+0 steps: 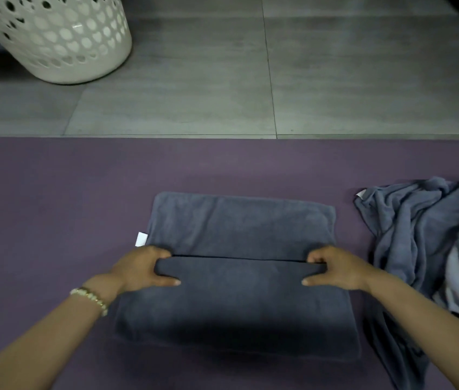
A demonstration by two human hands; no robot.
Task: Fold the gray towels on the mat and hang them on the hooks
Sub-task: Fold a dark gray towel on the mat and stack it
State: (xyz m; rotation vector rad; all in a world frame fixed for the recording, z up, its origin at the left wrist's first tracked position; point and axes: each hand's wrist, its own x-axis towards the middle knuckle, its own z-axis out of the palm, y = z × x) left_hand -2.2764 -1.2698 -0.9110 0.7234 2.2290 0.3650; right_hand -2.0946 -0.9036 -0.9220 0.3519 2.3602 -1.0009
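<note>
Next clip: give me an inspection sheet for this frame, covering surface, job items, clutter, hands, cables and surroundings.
Surface: purple mat on a gray tiled floor.
Job's things: gray towel flat at mat centre, near edge being folded away from the person; white tag at its left side. Unfolded towels pile on the mat's right.
Clutter: nothing seen.
Grippers: left hand and right hand each grip a corner of the folded edge; bracelet on left wrist.
Cables: nothing seen.
Surroundings: white perforated laundry basket far left; hooks not in view.
</note>
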